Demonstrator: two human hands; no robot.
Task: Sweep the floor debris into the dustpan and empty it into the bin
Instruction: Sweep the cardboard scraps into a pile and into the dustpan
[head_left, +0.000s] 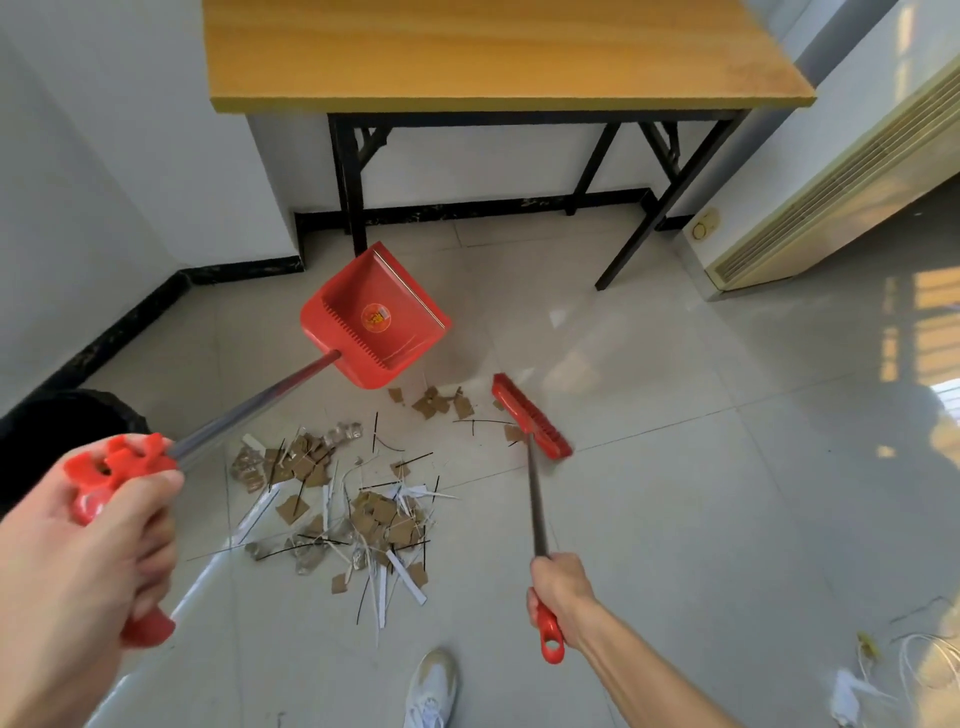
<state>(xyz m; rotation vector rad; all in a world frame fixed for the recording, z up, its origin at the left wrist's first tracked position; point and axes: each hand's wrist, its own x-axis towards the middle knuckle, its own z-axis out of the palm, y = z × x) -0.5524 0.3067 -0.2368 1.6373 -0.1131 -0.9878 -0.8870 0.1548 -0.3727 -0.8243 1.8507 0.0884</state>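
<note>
A pile of debris (343, 504), brown cardboard scraps, white strips and black ties, lies on the tiled floor in front of me. My left hand (88, 540) grips the red handle of a long-handled red dustpan (374, 317), whose pan hangs tilted above the floor just beyond the pile. My right hand (558, 587) holds the red grip of a broom; its red brush head (530, 415) rests on the floor at the pile's far right, next to a small cluster of cardboard bits (441, 402). A black-lined bin (57, 431) sits at the left, partly hidden behind my left hand.
A wooden table (498, 52) with black legs stands against the wall ahead. A cream floor unit with a grille (841, 182) is at the right. More wires and scraps (893, 670) lie at the lower right. My white shoe (431, 686) is near the bottom edge.
</note>
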